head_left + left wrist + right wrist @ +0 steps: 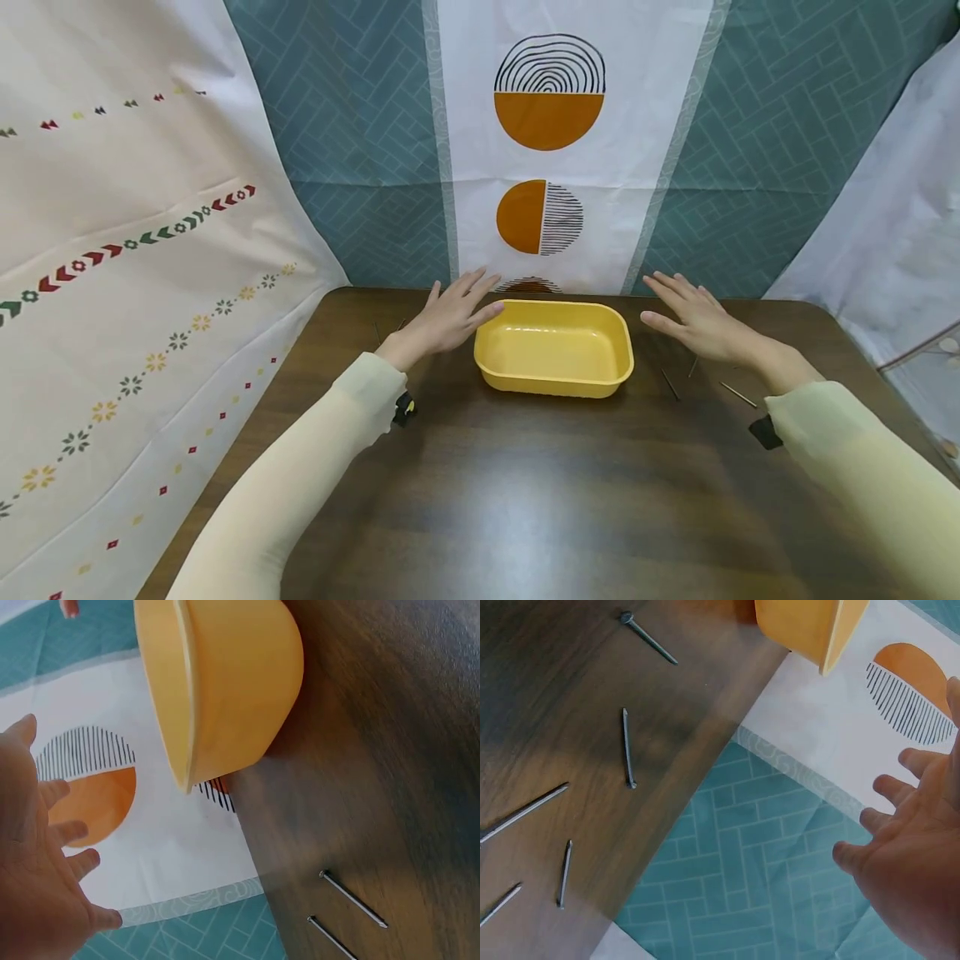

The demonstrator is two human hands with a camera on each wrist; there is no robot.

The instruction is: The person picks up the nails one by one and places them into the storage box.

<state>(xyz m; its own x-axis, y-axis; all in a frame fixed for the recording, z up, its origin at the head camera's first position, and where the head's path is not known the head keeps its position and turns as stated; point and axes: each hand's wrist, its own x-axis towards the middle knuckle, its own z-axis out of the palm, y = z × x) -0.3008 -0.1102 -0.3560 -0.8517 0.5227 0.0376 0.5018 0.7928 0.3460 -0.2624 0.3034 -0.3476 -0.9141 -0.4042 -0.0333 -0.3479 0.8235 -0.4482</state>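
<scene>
While left grip and right grip hover spread, the yellow basin stretches lengthwise left-to-right.

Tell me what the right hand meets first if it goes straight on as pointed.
The right hand would probably meet the white fabric panel with orange-and-black prints hanging behind the yellow rectangular tray; how far off is unclear from these views.

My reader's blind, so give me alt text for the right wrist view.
An empty right hand, fingers apart, hovers at the right edge before a patterned cloth. Five nails lie scattered on the dark wooden table at left, and part of a yellow tray shows at the top.
</scene>
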